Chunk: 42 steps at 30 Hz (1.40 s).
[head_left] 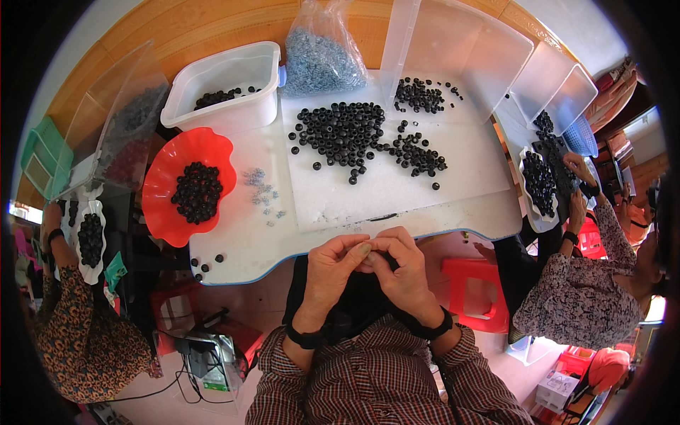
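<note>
My left hand [329,273] and my right hand [402,268] meet just off the front edge of the white table [244,244]. Thumbs and fingertips of both are pinched together, and whatever is between them is hidden or too small to make out. Beyond them, a large heap of small round black parts [340,131] lies on a white sheet [418,198], with a smaller heap [418,156] to its right. A scatter of tiny clear bluish pieces [261,185] sits left of the sheet. The red wavy-rimmed bowl [157,191] holds more black parts [197,193].
A white tub [237,113] and a clear bag of bluish pieces [322,60] stand at the back. Tipped clear bins [460,53] stand back right. Co-workers sit on the left [92,333] and right [581,297]. A red stool [476,294] is under the table's right side.
</note>
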{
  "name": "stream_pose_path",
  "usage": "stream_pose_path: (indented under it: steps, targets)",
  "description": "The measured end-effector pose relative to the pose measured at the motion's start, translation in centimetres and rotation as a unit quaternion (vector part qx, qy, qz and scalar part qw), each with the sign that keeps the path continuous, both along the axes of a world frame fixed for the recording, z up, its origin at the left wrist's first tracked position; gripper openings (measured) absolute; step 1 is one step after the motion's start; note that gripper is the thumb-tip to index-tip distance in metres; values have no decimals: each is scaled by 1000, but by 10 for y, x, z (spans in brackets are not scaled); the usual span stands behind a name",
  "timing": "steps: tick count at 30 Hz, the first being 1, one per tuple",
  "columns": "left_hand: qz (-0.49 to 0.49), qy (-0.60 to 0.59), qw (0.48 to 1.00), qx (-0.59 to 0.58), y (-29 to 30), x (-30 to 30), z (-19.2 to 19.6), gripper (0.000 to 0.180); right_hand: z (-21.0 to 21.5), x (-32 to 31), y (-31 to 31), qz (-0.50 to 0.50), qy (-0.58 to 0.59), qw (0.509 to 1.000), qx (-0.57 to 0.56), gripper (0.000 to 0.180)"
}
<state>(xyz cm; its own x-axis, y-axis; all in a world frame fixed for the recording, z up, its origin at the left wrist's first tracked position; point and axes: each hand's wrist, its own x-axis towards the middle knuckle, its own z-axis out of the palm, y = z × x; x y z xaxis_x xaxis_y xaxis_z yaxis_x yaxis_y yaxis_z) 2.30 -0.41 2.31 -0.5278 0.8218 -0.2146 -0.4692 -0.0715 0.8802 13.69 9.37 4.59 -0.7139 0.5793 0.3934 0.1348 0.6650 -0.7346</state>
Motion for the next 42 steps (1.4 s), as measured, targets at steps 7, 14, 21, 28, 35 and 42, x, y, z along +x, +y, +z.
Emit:
stream_pose_path:
  steps: [7, 14, 21, 28, 35, 42]
  targets:
    - [-30, -156, 979, 127, -7, -12, -9, 25, -1, 4, 0, 20, 103, 963, -249, 21]
    - [-46, -211, 956, 199, -12, -13, -10, 25, -1, 5, -1, 21, 111, 949, -296, 19]
    - [-15, -206, 964, 169, -10, -8, -10, 23, -1, 2, -2, 24, 107, 949, -296, 19]
    - [56, -201, 965, 158, -16, -20, 5, 23, -1, -3, -2, 27, 97, 958, -270, 16]
    - [273, -83, 956, 61, -32, -63, 19, 24, 3, 7, -4, 15, 61, 970, -235, 13]
    - [381, -20, 912, 149, -66, -128, 22, 24, -1, 18, -3, 0, 34, 979, -202, 13]
